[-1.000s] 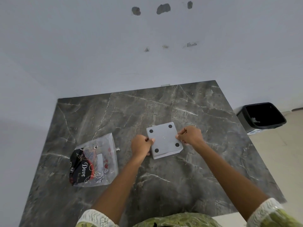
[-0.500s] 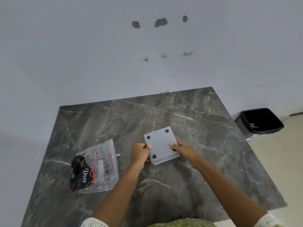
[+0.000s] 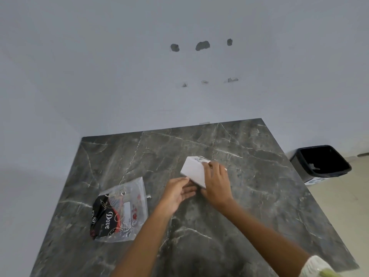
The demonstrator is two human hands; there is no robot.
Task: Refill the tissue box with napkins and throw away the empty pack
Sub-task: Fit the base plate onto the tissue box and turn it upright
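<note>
A white square tissue box (image 3: 193, 170) stands tilted on the dark marble table (image 3: 249, 196), one plain side facing me and a patterned face showing at its far top edge. My right hand (image 3: 216, 182) lies over its right side and grips it. Just left of the box, my left hand (image 3: 176, 191) is palm up with fingers apart, its fingertips at the box's lower edge. A flat clear plastic napkin pack (image 3: 121, 210) with black and red "Dove" print lies on the table's left part, apart from both hands.
A black waste bin (image 3: 321, 161) with a dark liner stands on the floor past the table's right edge. A pale wall runs along the table's far and left sides. Bare marble lies near me and to the right.
The box, lying bottom-up with its black feet showing, has been turned up onto an edge by my right hand. My left hand let go and opened.
</note>
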